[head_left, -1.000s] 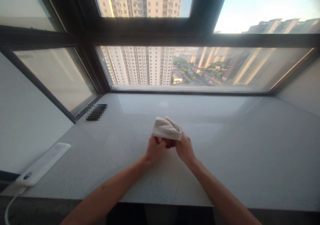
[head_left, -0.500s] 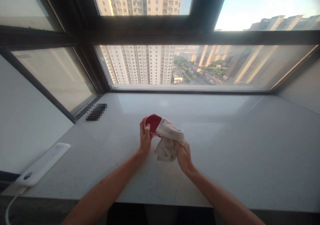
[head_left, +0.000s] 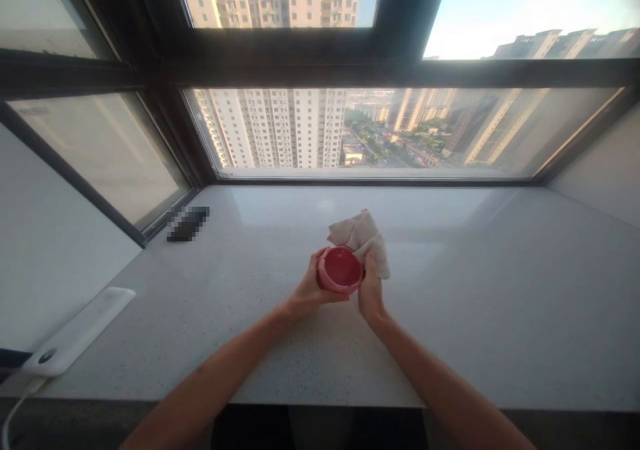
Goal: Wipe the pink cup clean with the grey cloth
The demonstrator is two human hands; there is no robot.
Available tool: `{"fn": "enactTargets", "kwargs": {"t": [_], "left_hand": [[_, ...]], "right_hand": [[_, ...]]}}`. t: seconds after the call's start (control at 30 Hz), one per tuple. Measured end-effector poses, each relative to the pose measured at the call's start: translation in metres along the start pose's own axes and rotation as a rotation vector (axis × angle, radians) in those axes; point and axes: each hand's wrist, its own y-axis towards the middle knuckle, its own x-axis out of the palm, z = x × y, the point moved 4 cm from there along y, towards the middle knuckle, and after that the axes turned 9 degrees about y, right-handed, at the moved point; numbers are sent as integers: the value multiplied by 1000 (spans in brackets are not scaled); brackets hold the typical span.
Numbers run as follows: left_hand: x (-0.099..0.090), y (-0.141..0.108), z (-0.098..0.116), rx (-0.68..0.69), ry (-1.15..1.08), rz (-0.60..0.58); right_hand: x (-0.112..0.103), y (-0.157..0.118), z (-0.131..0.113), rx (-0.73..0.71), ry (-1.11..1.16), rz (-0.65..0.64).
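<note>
Here, above a pale windowsill (head_left: 475, 303), the left hand (head_left: 310, 289) grips a small red bowl (head_left: 327, 283) by its side, its open mouth facing the viewer. The right hand (head_left: 371, 293) clasps a crumpled light cloth (head_left: 367, 237) against the bowl's other side. The bowl looks glossy, stiff and fairly light, probably slippery and perhaps breakable, best held around its outer wall; the cloth seems soft and limp, easily pinched anywhere.

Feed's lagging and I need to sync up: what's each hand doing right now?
Left hand: closed around the red bowl.
Right hand: holding the cloth beside the bowl.
</note>
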Motion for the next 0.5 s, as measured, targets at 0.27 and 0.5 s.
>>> {"fn": "enactTargets", "kwargs": {"t": [0.27, 0.5], "left_hand": [[-11, 5, 12, 84, 518, 74], [-13, 6, 17, 39, 581, 67]], "right_hand": [[-3, 6, 4, 46, -134, 24], [-11, 22, 18, 34, -89, -119]]}}
